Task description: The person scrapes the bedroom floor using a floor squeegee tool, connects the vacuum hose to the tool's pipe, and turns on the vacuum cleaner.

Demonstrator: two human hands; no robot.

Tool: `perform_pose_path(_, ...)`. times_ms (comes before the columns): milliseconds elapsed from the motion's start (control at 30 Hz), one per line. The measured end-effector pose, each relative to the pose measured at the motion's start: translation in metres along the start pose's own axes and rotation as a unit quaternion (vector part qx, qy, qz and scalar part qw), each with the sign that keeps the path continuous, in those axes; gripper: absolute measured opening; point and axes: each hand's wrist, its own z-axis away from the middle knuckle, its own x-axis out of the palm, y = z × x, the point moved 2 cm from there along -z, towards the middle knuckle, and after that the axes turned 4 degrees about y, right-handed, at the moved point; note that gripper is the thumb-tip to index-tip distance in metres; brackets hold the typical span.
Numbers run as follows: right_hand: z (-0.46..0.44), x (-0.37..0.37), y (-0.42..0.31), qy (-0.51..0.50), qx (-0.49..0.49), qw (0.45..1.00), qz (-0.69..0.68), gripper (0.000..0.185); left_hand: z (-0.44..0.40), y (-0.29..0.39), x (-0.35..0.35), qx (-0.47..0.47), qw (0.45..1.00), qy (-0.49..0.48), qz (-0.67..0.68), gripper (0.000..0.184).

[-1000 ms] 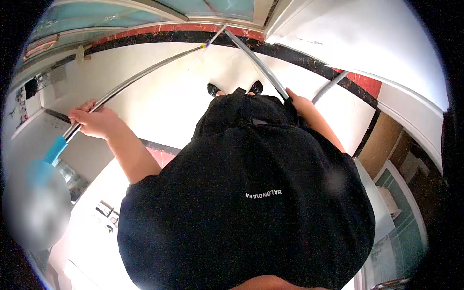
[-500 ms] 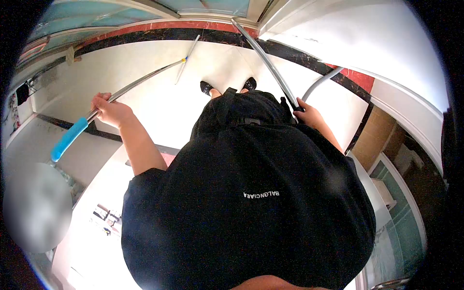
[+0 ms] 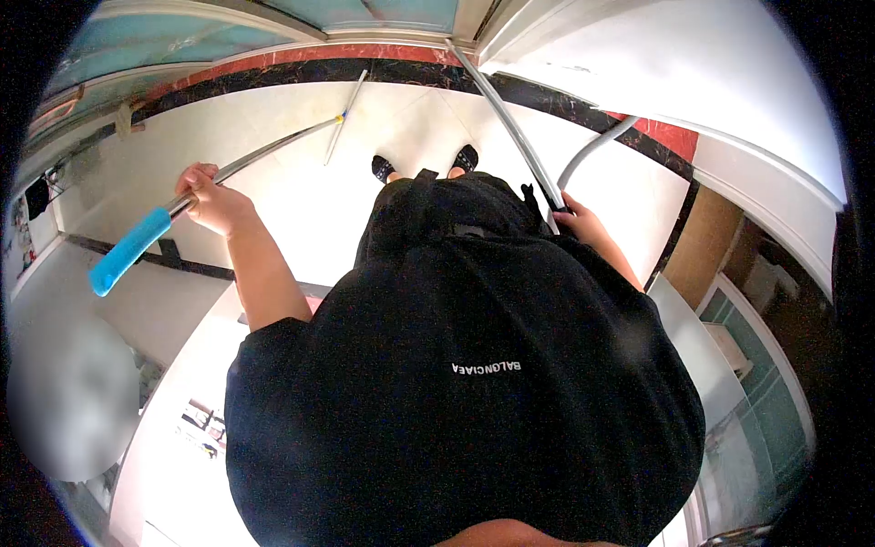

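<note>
1. Pole [image 3: 264,153] of shiny metal slants across the left of the scene, its blue grip [image 3: 130,251] at the near-left end and its far end at a yellow joint [image 3: 340,118].
2. Left hand [image 3: 215,202] curls closed around the metal just beyond the blue grip, fingers wrapped over the shaft.
3. Thin pale bar [image 3: 334,139] meets the pole at the yellow joint, over the pale floor [image 3: 292,205], left of the person's feet.
4. Right hand [image 3: 583,221] closes around the dark near end of a grey tube [image 3: 510,123], beside the black shirt; the exact finger placement is partly hidden.
5. Grey tube runs up and leftward from that hand to the far side, overlapping the dark stone border [image 3: 301,70] and red band in the view; whether its tip touches anything cannot be told.
6. Curved grey hose [image 3: 592,150] bends on the right, between the tube and the red-and-black edging.
7. Two feet in dark patterned footwear [image 3: 466,158] stand on the floor between pole and tube.
8. Black shirt [image 3: 465,438] with small white lettering [image 3: 486,367] fills the near center, as blue-green glass panels [image 3: 182,41] line the far left and a white surface [image 3: 729,100] rises at far right.
</note>
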Motion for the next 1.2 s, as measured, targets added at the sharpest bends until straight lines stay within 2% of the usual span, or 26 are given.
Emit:
perform_pose_path(100,0.027,0.003,-0.001,0.015,0.022,0.999,-0.032,0.066,-0.001,-0.004,0.002,-0.015,1.0,-0.01,-0.011,0.028)
perform_pose_path(167,0.025,0.016,0.005,0.023,0.018,0.998,-0.055,0.066,-0.008,-0.01,0.007,0.029,0.997,-0.071,0.016,0.03)
perform_pose_path(333,0.033,0.045,-0.025,0.057,0.039,0.995,-0.07,0.066,-0.021,-0.017,0.021,0.016,0.988,-0.147,0.054,0.035)
perform_pose_path(400,0.042,0.053,-0.045,0.063,-0.002,0.975,0.212,0.068,-0.028,-0.022,0.02,-0.007,0.981,-0.181,0.073,0.041)
perform_pose_path(533,0.064,0.067,-0.096,0.036,0.045,0.947,0.316,0.067,-0.044,-0.03,0.021,-0.025,0.975,-0.199,0.098,0.036)
perform_pose_path(567,0.062,0.07,-0.1,0.042,0.015,0.949,0.313,0.065,-0.05,-0.032,0.021,-0.033,0.971,-0.216,0.102,0.036)
perform_pose_path(667,0.049,0.088,-0.123,0.002,0.009,0.945,0.327,0.063,-0.056,-0.033,0.013,-0.033,0.972,-0.215,0.089,0.036)
perform_pose_path(733,0.026,0.111,-0.136,-0.01,0.026,0.957,0.288,0.063,-0.063,-0.037,0.002,-0.034,0.972,-0.208,0.102,0.036)
perform_pose_path(800,0.001,0.136,-0.152,-0.019,-0.091,0.933,0.348,0.064,-0.071,-0.04,-0.012,-0.036,0.968,-0.218,0.117,0.036)
perform_pose_path(967,-0.032,0.179,-0.174,-0.007,-0.133,0.934,0.33,0.064,-0.086,-0.036,-0.054,0.019,0.979,-0.191,0.069,0.031)
perform_pose_path(1067,-0.046,0.184,-0.189,0.003,-0.161,0.939,0.303,0.065,-0.094,-0.042,-0.077,0.013,0.985,-0.145,0.088,0.029)
perform_pose_path(1200,-0.067,0.189,-0.221,-0.009,-0.166,0.93,0.327,0.066,-0.107,-0.05,-0.097,0.023,0.986,-0.142,0.079,0.028)
